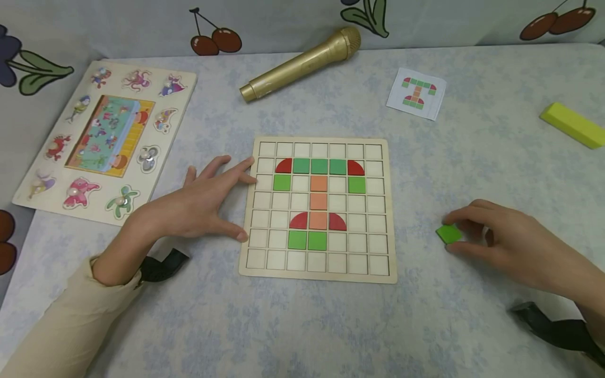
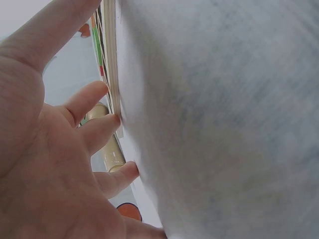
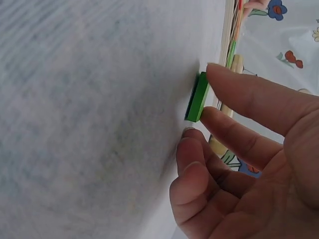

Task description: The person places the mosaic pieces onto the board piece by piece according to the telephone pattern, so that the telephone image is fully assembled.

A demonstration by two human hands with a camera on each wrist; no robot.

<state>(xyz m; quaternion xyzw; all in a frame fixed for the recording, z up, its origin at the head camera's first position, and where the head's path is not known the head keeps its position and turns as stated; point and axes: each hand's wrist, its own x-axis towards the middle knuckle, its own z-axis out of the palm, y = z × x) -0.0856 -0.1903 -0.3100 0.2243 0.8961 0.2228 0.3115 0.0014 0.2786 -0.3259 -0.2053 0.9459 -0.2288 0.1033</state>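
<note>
A wooden grid board lies mid-table, with red quarter-round, green and orange square tiles set in some of its cells. Along its left edge rests my left hand, fingers spread, thumb and fingertips touching the rim; the left wrist view shows the same hand against the board's side. To the right of the board, my right hand pinches a light green square tile between thumb and fingers. In the right wrist view that green tile sits low, close to the tablecloth.
A small pattern card lies behind the board on the right, and a gold toy microphone behind it. The sea-animal knob puzzle occupies the left. A yellow block lies at far right. Patterned cloth rises at the back.
</note>
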